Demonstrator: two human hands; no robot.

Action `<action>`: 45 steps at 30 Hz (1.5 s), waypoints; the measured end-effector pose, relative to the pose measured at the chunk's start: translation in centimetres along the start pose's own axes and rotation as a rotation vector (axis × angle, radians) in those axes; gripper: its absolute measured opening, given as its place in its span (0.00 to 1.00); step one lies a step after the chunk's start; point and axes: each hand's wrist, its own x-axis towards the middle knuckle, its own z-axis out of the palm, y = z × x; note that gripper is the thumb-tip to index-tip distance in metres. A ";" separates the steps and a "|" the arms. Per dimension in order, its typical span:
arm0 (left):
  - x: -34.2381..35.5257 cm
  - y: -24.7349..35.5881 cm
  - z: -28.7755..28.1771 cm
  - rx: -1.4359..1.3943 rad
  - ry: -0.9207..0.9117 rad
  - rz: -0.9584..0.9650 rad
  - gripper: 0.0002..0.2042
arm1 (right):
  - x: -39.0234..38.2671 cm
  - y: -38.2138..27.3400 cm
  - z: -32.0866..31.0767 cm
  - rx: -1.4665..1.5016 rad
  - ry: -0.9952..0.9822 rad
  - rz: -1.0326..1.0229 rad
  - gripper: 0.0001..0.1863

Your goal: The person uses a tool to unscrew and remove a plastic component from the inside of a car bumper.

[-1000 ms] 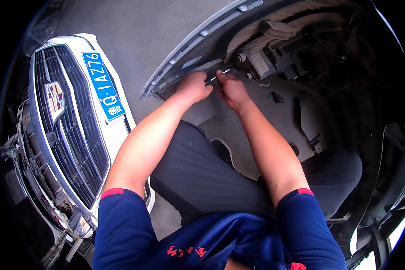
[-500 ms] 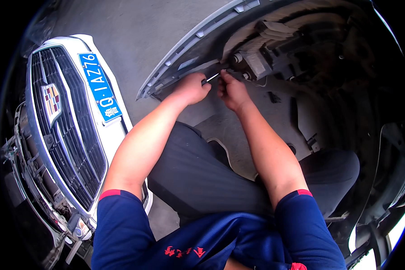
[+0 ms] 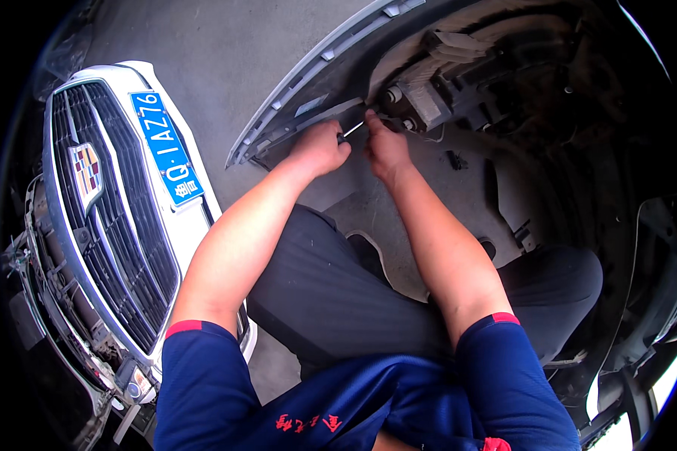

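Observation:
My left hand (image 3: 323, 148) is closed around the dark handle of a screwdriver (image 3: 354, 130). Its thin, bright shaft points up and right, toward the fingertips of my right hand (image 3: 387, 149). Those fingers are curled at the lower edge of a dark panel (image 3: 341, 110) inside the car's wheel arch. Whether they pinch some small part there cannot be made out. The screwdriver's tip is hidden near the right fingertips. Just beyond that hand sits a grey block-shaped bracket (image 3: 421, 105) with pale round ends.
On the left, a detached white front bumper (image 3: 217, 203) with a dark grille (image 3: 120, 203) and a blue plate (image 3: 167, 149) lies on the grey floor (image 3: 195, 45). The bumper cover edge (image 3: 308, 75) curves over my hands. My bent legs (image 3: 338, 293) are below.
My right hand has shifted slightly up and left, with its fingertips higher on the panel edge. The left hand and screwdriver have barely moved.

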 end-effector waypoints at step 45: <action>1.2 2.1 0.6 0.044 0.070 0.054 0.11 | -0.2 -1.2 -0.2 0.027 -0.024 0.072 0.14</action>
